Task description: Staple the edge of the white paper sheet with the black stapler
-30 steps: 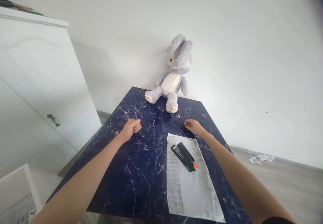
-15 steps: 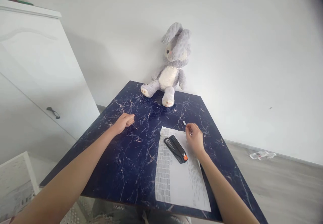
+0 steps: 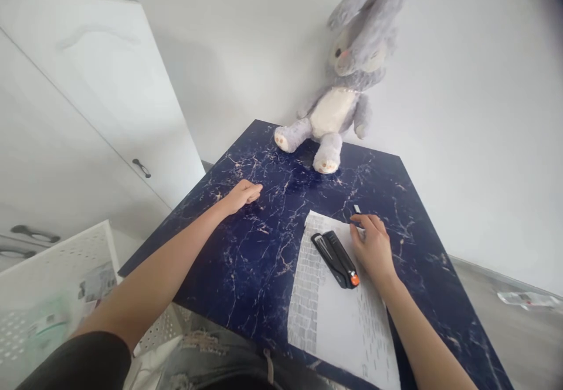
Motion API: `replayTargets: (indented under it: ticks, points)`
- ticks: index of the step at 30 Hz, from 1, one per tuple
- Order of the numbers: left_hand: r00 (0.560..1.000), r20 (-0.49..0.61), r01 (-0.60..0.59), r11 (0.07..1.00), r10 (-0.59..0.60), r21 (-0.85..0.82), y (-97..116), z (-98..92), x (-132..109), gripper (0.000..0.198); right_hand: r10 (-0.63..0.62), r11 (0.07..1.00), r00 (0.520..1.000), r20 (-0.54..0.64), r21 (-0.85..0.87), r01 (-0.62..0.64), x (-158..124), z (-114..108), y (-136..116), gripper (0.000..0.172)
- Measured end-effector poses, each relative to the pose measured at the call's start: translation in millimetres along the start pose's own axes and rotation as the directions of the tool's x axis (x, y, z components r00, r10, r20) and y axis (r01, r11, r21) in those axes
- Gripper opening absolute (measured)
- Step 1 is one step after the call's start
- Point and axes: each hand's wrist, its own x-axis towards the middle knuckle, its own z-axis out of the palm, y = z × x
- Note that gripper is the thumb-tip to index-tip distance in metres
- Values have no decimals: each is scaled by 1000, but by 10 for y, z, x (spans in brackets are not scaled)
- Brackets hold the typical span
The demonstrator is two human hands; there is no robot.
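My left hand [image 3: 244, 195] rests as a loose fist on the left part of the dark blue marbled table [image 3: 259, 261], and nothing shows in it. Over the top right corner of a printed sheet of paper [image 3: 338, 325] is my right hand [image 3: 373, 246], its thumb and forefinger apart with a gap between them. Just beyond its fingertips lies a small whitish piece [image 3: 356, 209], too small to name. A black stapler [image 3: 335, 259] with an orange end lies slantwise on the paper, left of my right hand and apart from it.
A grey plush rabbit [image 3: 336, 111] sits at the table's far edge against the wall. White cabinets [image 3: 101, 85] stand to the left, above a white perforated basket [image 3: 53, 261] holding packages. A clear plastic wrapper [image 3: 528, 300] lies on the floor at the right.
The view has shifted, so everything sits further right and looks nearer. My right thumb and forefinger have spread apart. The left fist and the stapler keep their places on the table and paper.
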Motion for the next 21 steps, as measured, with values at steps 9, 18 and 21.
replayTargets:
  ticks: [9, 18, 21]
  points:
    - [999, 35, 0, 1000, 0, -2, -6, -37, 12, 59, -9, 997, 1000, 5, -81, 10, -2, 96, -81, 26]
    - [998, 56, 22, 1000, -23, 21, 14, -48, 44, 56, 131, 984, 984, -124, -107, -145, -2, 90, -97, 31]
    - [997, 75, 2, 998, -7, 62, 14, -59, 41, 56, 111, 983, 989, -100, -134, -124, -7, 107, -88, 33]
